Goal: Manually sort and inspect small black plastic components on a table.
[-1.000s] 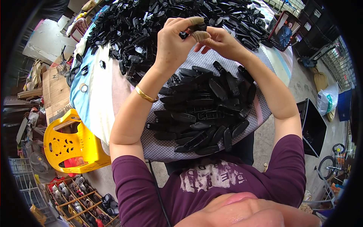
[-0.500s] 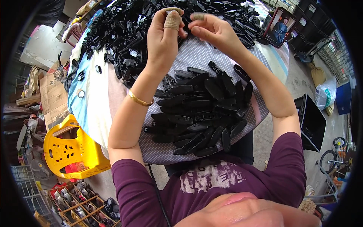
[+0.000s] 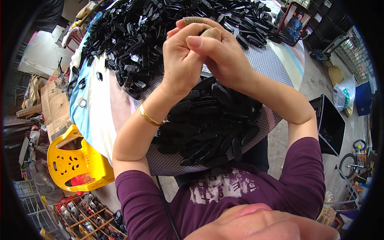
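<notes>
Plastic parts (image 3: pixel 132 32), all black, crowd the worktop (image 3: pixel 105 108); the left hand (image 3: pixel 183 56) meets the right hand (image 3: pixel 225 54), whether their grip pinches anything I cannot tell from here.

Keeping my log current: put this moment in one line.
left hand: touching right hand | grip: inside hidden | beyond: large black-parts pile | nearer body: smaller black-parts group | left side: yellow chair

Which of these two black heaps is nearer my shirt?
The smaller heap, along the table's near edge; the larger heap spreads over the far side.
</notes>
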{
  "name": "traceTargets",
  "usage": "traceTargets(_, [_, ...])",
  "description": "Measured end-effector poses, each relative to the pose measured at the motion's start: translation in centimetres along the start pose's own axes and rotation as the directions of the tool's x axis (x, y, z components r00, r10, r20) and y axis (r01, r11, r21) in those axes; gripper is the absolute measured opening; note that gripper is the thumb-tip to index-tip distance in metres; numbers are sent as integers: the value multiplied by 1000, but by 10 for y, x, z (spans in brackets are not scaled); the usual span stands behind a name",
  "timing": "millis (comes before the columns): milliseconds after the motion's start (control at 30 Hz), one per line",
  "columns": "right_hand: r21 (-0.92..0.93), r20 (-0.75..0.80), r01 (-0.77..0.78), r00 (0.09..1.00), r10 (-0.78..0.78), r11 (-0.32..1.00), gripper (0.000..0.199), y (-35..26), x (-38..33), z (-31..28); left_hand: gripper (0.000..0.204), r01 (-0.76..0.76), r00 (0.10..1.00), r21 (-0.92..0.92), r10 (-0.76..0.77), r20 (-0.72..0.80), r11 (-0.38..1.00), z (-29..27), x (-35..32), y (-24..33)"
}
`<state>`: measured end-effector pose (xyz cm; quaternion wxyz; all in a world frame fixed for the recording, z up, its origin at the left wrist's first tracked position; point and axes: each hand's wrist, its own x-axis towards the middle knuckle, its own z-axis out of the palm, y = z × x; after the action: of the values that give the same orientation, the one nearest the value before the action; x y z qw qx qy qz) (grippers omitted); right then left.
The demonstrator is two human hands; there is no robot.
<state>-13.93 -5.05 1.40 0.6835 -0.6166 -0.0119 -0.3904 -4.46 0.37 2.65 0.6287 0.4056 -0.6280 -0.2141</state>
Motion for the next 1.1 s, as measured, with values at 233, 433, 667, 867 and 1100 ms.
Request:
traceTargets(233, [83, 52, -82, 996, 78, 993, 68, -21, 38, -61, 23, 116, 959, 131, -145, 242, 985, -11, 11, 1])
traceTargets(433, [-989, -123, -132, 982, -141, -60, 24, 33, 41, -210, 37, -269, 705, 238, 23, 708, 933, 12, -6, -7])
traceTargets(667, [-892, -247, -226, 969, 5, -391, 26, 46, 46, -181, 27, 95, 731, 532, -422, 536, 841, 28, 49, -40])
traceTargets(867, [-912, -224, -266, 960, -165, -311, 32, 36, 42, -167, 25, -457, 829, 783, -117, 547, 421, 45, 41, -99])
traceTargets(1100, [-380, -384, -15, 912, -144, 925, 19, 12, 42, -117, 20, 355, 914, 128, -372, 163, 926, 1, 34, -67])
